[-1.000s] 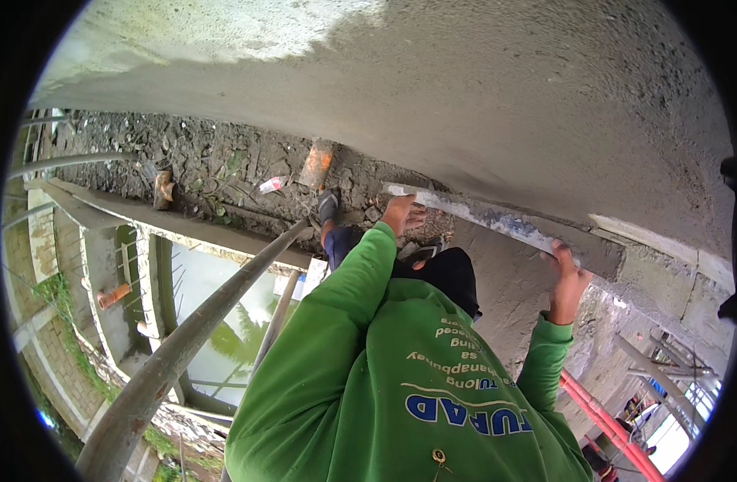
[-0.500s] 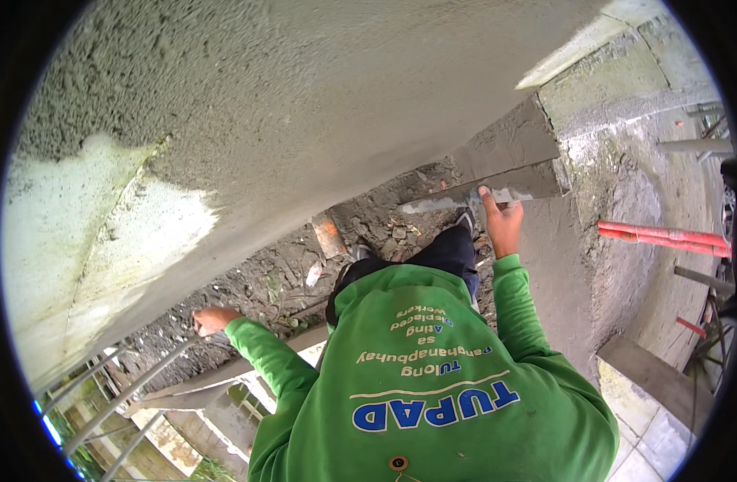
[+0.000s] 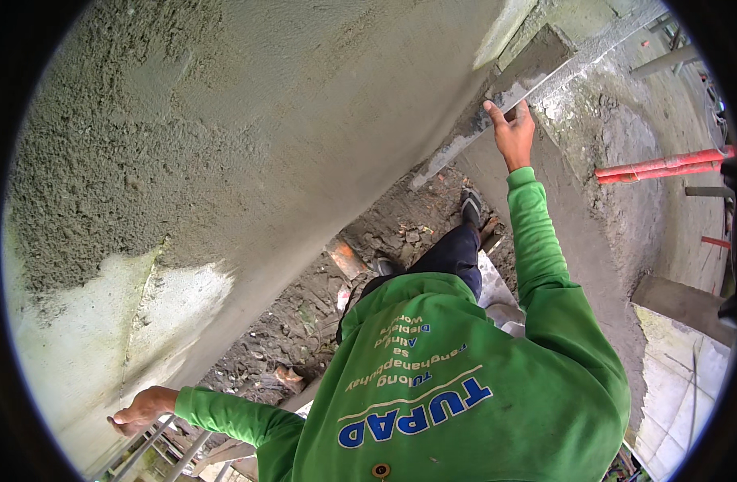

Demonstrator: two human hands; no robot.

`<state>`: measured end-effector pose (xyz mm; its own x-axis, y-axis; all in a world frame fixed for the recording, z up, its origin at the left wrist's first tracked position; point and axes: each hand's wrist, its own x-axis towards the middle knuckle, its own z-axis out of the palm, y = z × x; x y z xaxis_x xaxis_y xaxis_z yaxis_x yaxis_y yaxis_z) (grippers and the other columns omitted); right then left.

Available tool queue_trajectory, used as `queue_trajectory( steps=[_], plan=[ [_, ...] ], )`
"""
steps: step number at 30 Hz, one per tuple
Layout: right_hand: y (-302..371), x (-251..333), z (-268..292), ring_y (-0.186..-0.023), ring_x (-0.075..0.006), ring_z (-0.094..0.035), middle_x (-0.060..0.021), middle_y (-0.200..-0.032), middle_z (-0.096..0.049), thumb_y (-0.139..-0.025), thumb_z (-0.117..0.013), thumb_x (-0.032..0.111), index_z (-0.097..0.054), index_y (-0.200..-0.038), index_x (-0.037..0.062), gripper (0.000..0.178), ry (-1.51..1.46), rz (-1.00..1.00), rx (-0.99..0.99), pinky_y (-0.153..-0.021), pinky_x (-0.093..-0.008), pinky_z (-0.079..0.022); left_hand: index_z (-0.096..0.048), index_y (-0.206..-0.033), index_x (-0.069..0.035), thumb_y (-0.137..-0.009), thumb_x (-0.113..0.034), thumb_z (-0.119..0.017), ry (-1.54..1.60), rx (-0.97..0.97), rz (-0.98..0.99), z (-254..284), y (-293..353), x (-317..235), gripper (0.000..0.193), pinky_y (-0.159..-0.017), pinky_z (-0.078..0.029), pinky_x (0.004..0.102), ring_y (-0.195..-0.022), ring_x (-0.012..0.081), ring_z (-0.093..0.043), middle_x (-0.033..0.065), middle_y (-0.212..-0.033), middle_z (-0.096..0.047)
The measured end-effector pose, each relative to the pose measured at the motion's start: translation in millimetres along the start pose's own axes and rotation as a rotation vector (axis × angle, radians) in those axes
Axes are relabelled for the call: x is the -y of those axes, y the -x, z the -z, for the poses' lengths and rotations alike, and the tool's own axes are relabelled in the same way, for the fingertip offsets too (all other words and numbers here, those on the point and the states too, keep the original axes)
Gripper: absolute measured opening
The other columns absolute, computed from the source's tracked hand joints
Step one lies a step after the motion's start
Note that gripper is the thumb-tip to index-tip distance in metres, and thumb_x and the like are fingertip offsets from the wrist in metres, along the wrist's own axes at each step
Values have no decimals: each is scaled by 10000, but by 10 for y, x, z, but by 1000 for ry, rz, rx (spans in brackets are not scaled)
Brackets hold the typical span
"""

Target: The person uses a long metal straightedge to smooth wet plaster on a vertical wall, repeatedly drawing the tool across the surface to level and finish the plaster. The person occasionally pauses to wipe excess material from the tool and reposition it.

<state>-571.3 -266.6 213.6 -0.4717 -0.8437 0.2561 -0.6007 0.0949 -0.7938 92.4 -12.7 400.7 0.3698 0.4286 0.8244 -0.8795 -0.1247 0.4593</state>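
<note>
My right hand [image 3: 514,138] is stretched far forward, with thumb and fingers closed on the edge of a long, flat straightedge board [image 3: 455,149]. Grey mortar smears the board, which lies slantwise along the foot of the plastered wall [image 3: 328,104]. Low at the left, my left hand [image 3: 146,407] is beside the wall's pale, bare lower part. Its fingers are loosely bent and apart, and nothing shows in them; whether they touch the wall I cannot tell.
Rubble and soil [image 3: 296,321] lie between the wall and my feet, with an orange-brown block [image 3: 347,258] among them. Red pipes [image 3: 661,167] jut in at the right above a mortared ledge [image 3: 581,221]. Metal bars [image 3: 187,456] stand below my left hand.
My right hand has moved forward with the board, which now tilts more steeply up to the right. My left hand has moved left and nearer to me, toward the wall.
</note>
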Motion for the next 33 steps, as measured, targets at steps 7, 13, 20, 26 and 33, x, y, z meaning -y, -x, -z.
queue_trajectory(
  steps=[7, 13, 20, 26, 33],
  plan=[
    [403, -7, -849, -671, -134, -613, -104, -827, -707, -797, -765, 165, -620, -1104, 12, 372, -208, -14, 21, -653, -295, -491, -511, -1087, -26, -928, -415, -523, -4, 27, -79, -187, 87, 248, 421, -952, -348, 465, -1062, 296, -447, 155, -1111, -468],
    [532, -22, -946, -806, -202, -673, -142, -932, -711, -800, -753, 119, -602, -1146, 26, 389, -217, -26, 0, -742, -315, -508, -452, -1148, -9, -918, -488, -522, 56, 79, -69, -166, 99, 324, 536, -964, -340, 482, -1082, 311, -424, 182, -1166, -420],
    [644, -432, -1192, -951, -280, -660, -186, -1043, -675, -813, -720, 78, -487, -1286, 27, 530, -160, -85, 144, -841, -355, -491, -445, -1169, -14, -914, -502, -534, 20, 96, -122, -157, 71, 392, 558, -967, -345, 483, -1086, 313, -426, 180, -1171, -417],
    [627, -446, -1247, -925, -289, -678, -186, -999, -695, -803, -725, 65, -543, -1211, 18, 449, -232, -85, 93, -817, -364, -497, -443, -1194, -30, -899, -471, -581, 95, 99, -33, -178, 110, 293, 548, -963, -362, 491, -1101, 306, -430, 161, -1171, -406],
    [220, -120, -843, -743, -249, -653, -151, -849, -694, -790, -735, 85, -585, -1008, -7, 280, -230, -94, -173, -701, -376, -490, -449, -1215, -36, -905, -411, -585, 90, 97, -50, -104, 53, 494, 505, -956, -371, 472, -1106, 296, -434, 144, -1196, -387]
  ],
)
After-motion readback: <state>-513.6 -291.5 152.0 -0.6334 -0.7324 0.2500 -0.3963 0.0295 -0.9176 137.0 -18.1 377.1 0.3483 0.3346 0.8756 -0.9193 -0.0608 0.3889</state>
